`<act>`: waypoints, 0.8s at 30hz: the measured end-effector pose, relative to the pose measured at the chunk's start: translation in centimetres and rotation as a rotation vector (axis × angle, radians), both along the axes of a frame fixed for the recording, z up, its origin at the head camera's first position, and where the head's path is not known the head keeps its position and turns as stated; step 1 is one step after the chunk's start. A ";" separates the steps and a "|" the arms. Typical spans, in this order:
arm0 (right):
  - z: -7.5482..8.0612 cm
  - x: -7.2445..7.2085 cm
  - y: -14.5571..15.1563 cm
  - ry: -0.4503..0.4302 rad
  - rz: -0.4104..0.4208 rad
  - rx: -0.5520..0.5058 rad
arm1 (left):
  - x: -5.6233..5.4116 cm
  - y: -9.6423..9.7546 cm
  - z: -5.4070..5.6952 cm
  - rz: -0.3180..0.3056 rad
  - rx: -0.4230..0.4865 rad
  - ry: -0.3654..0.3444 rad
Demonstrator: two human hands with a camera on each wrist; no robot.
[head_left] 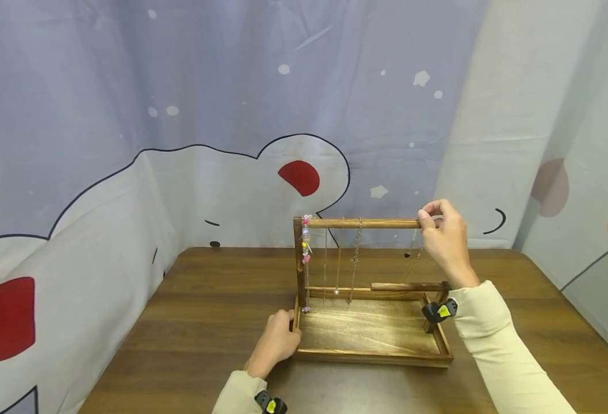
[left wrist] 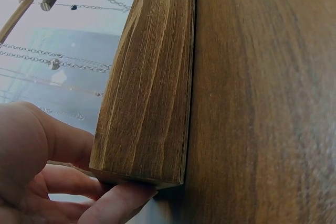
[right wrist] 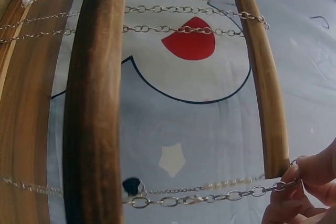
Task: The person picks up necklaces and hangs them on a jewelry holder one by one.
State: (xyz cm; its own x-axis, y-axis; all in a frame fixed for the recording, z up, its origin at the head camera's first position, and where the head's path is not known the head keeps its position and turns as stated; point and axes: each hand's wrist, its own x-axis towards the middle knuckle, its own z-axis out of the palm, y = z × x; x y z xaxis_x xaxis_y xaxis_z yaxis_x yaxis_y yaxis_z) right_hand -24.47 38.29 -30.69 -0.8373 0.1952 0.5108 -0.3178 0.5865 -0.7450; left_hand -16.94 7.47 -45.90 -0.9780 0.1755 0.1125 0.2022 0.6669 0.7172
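A wooden jewelry stand (head_left: 373, 357) has a tray base and a top bar (head_left: 386, 223). My left hand (head_left: 275, 340) grips the tray's front left corner, thumb and fingers round the wall (left wrist: 144, 103). At the bar's free right end, my right hand (head_left: 444, 237) pinches a silver chain necklace (right wrist: 210, 198) between thumb and finger. A dark pendant (right wrist: 132, 185) and small pale beads hang beside that chain. Farther left on the bar hang a colorful beaded strand (head_left: 305, 238), thin fine chains, and a thicker silver chain (head_left: 357, 253).
A shorter lower bar (head_left: 407, 286) stands over the tray's right side on a post. The stand sits on a brown wooden table (head_left: 221, 287). Behind the table hangs a printed curtain (head_left: 231, 86).
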 end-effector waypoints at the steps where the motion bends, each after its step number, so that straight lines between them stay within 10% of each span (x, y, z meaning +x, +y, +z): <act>1: 0.0 0.0 -0.1 0.009 -0.008 0.014 | 0.0 0.0 0.0 0.000 -0.003 0.006; 24: -1.0 2.4 -2.8 0.128 0.109 0.064 | 0.0 0.0 -0.2 0.012 -0.003 -0.013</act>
